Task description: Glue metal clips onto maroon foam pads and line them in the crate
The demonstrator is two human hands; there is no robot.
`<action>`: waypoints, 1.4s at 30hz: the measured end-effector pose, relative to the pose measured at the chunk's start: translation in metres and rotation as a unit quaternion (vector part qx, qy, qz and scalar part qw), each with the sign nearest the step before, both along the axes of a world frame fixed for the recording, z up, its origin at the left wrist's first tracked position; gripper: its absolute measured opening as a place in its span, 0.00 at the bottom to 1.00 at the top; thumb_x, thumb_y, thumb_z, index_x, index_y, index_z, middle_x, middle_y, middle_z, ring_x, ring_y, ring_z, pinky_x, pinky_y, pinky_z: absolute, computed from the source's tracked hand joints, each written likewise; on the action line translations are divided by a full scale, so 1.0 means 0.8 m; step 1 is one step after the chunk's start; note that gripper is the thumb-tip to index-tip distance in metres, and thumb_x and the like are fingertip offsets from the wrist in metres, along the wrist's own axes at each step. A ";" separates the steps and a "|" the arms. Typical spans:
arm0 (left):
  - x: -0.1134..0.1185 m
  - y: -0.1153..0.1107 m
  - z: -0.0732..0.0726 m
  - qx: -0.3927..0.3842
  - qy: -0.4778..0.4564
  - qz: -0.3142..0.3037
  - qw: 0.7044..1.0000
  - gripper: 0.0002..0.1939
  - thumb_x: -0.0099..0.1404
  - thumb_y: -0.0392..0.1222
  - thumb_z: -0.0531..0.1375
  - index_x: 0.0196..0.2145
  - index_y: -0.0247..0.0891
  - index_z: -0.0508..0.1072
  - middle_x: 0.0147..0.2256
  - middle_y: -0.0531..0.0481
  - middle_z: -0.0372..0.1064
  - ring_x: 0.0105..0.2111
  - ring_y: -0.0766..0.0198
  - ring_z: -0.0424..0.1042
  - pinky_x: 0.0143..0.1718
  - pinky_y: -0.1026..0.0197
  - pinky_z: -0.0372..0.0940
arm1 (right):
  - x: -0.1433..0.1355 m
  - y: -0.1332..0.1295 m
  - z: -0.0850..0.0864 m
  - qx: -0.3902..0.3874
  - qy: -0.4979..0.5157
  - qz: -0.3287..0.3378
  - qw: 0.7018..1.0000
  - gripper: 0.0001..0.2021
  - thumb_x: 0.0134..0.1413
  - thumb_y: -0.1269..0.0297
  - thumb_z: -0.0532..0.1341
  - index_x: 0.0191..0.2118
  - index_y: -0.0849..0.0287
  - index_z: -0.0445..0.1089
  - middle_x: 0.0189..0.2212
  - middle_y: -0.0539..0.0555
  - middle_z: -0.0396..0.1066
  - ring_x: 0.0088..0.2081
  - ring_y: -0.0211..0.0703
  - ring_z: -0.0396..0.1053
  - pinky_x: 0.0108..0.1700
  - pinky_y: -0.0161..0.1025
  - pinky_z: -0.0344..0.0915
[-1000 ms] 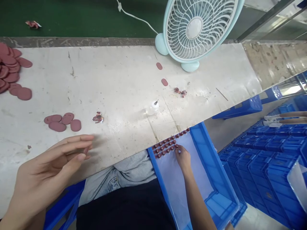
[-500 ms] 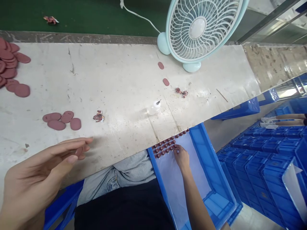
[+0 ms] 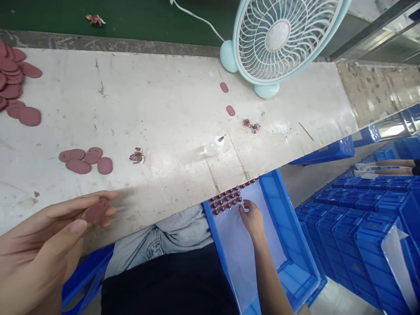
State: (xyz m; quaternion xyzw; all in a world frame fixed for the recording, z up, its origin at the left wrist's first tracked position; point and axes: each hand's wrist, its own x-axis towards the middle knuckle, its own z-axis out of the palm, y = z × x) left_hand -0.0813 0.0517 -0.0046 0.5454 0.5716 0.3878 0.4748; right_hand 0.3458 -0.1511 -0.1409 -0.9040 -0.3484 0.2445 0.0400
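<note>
My left hand (image 3: 65, 232) holds a flat, reddish-brown oval disc (image 3: 96, 211) between thumb and fingers, above the table's near edge. Small holes show at the top of the disc. Over a blue crate (image 3: 285, 218) at the table's front edge, my right hand (image 3: 252, 215) has thumb and fingertips slightly apart with nothing visible between them. Just beside those fingertips, rows of small dark-red figures (image 3: 225, 201) stand on a white sheet (image 3: 262, 249) lining the crate. A small white bottle with a dark thin tip (image 3: 214, 146) is on the table beyond.
More oval discs (image 3: 78, 166) and a small red-and-white figure (image 3: 137, 155) lie on the left; a larger disc pile (image 3: 11, 78) is farther back. Two discs, small figures (image 3: 251, 126) and a light-blue fan (image 3: 277, 37) are behind. Stacked blue crates (image 3: 357, 232) stand at right.
My right hand has drawn slightly back from the figure at the row's end, and its fingers have parted. My left hand has shifted left and turned, showing more of the disc.
</note>
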 end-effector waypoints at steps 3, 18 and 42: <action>0.009 -0.008 0.012 -0.075 -0.117 0.037 0.990 0.07 0.61 0.39 0.65 0.37 0.44 0.83 0.41 0.47 0.82 0.31 0.54 0.78 0.27 0.53 0.77 | -0.007 0.002 0.011 0.009 0.019 -0.012 1.000 0.14 0.66 0.56 0.60 0.51 0.59 0.71 0.46 0.55 0.74 0.43 0.44 0.74 0.47 0.48 0.73; 0.020 -0.023 -0.003 -0.214 -0.311 -0.006 0.926 0.10 0.58 0.47 0.69 0.39 0.44 0.83 0.45 0.40 0.81 0.33 0.53 0.81 0.26 0.60 0.74 | -0.088 0.088 0.122 0.330 0.273 -0.149 0.891 0.17 0.62 0.45 0.58 0.34 0.54 0.69 0.20 0.46 0.64 0.21 0.39 0.61 0.22 0.35 0.60; 0.043 -0.003 -0.016 -0.067 -0.406 0.035 0.911 0.15 0.53 0.52 0.72 0.37 0.42 0.83 0.43 0.39 0.80 0.34 0.55 0.77 0.25 0.61 0.69 | -0.284 0.643 0.294 0.273 0.023 0.262 0.926 0.17 0.64 0.58 0.63 0.55 0.60 0.69 0.54 0.59 0.70 0.50 0.49 0.72 0.51 0.52 0.72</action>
